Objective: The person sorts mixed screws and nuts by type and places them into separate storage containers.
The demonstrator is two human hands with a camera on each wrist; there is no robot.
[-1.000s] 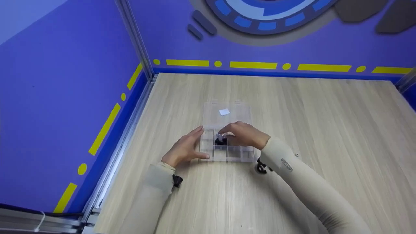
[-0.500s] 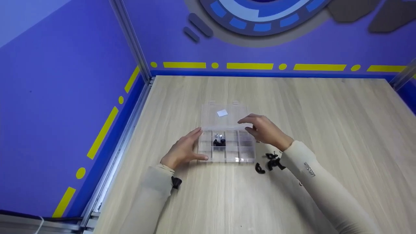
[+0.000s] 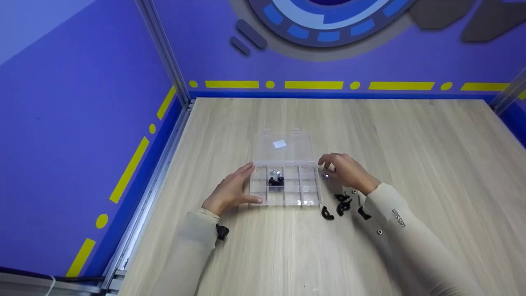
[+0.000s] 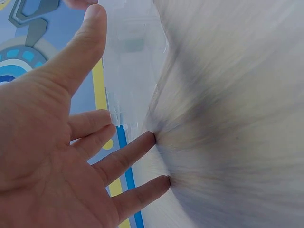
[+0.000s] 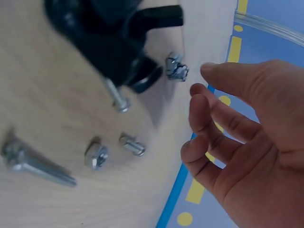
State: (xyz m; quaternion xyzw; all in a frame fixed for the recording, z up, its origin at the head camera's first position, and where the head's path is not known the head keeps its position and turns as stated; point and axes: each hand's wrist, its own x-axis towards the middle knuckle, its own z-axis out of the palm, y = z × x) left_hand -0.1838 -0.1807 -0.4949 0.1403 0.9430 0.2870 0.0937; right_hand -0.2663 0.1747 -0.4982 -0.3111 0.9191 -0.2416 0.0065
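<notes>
A clear compartment box (image 3: 287, 203) lies on the table with its lid (image 3: 263, 150) folded back. One compartment holds small silvery pieces (image 3: 275, 173) with black curved pieces (image 3: 276, 181) in front of them. My left hand (image 3: 231, 188) rests against the box's left side, fingers spread and thumb at the front corner. To the right of the box, my right hand (image 3: 348, 173) hovers with bent fingers and a gap between thumb and fingertips. Small silvery fasteners (image 5: 176, 67) lie just off its fingertips in the right wrist view, untouched.
Right of the box lie several black curved pieces (image 3: 327, 213), one with a screw (image 5: 116, 97) sticking out. Loose around them are a long bolt (image 5: 42, 167), a hex nut (image 5: 96, 156) and a short screw (image 5: 132, 144). Blue panels (image 3: 98, 102) border the table.
My right hand has come out of the box compartment and moved right to the loose fasteners, leaving the silvery pieces behind. The left hand stays at the box's side.
</notes>
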